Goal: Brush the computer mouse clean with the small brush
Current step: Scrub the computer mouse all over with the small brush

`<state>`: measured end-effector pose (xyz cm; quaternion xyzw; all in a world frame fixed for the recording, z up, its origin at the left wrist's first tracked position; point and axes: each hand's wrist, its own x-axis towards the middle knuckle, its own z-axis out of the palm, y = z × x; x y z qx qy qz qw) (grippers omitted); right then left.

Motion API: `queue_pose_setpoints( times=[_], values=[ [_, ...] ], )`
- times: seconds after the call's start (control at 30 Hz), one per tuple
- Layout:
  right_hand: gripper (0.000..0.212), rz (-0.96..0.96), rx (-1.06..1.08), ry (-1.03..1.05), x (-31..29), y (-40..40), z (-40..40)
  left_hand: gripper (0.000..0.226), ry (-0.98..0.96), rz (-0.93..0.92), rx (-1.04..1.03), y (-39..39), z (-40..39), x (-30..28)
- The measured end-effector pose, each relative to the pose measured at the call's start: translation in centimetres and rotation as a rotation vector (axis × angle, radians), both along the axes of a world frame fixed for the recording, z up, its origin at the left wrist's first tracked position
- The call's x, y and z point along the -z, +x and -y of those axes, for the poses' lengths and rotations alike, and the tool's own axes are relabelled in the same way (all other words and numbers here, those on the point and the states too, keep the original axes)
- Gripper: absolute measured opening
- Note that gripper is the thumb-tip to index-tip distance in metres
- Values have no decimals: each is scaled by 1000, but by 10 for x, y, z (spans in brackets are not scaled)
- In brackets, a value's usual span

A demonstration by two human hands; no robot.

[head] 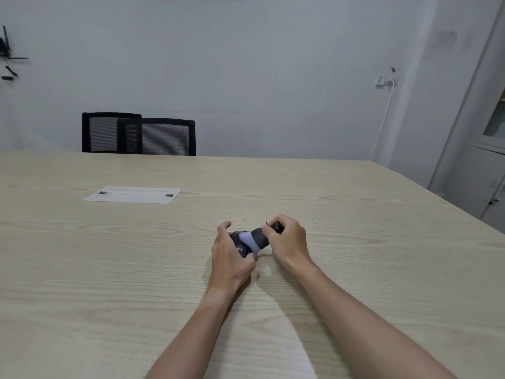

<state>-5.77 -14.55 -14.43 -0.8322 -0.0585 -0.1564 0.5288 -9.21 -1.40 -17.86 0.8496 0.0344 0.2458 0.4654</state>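
Note:
A dark computer mouse [240,248] with white lettering sits on the light wooden table [136,269], mostly covered by my left hand [229,255], whose curled fingers hold its sides. My right hand [287,239] grips the dark handle of the small brush [259,237]. The brush's pale lavender bristles lie against the top of the mouse, between both hands. The handle's end is hidden inside my right fist.
A white cable-port cover [134,195] is set into the table at the far left. Two black mesh chairs [142,135] stand behind the far edge. A grey cabinet [481,160] stands at the right, beyond the table's right edge.

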Motion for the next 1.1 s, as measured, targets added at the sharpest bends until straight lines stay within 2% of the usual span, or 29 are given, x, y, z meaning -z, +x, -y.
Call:
queue_pose_setpoints(
  times=[0.1, 0.2, 0.3, 0.4, 0.57, 0.73, 0.83, 0.93, 1.1],
  values=[
    [12, 54, 67, 10, -2, 0, 3, 86, -3, 7, -2, -2, 0, -2],
    [16, 48, -34, 97, -1, -2, 1, 84, -9, 26, 11, -2, -1, -4],
    [24, 7, -116, 85, 4, -5, -3, 72, 40, 39, 32, -2, -3, -4],
    [20, 24, -47, 33, 5, -3, -4, 48, 121, 51, 35, -1, -2, -5],
    [19, 108, 93, 5, -2, -4, -3, 40, 153, 75, 12, 1, -1, -7],
    [23, 9, -81, 94, 2, -6, -4, 51, 141, 42, 5, 3, -3, -2],
    [22, 14, 31, 5, 4, -3, -2, 50, 129, 45, 15, 4, -3, -1],
    [24, 89, 172, 3, 1, -1, 2, 46, 121, 43, 14, 2, 0, -3],
    [25, 46, 101, 64, 2, -2, 4, 48, 155, 11, -11, 4, 2, 5]
  ],
)
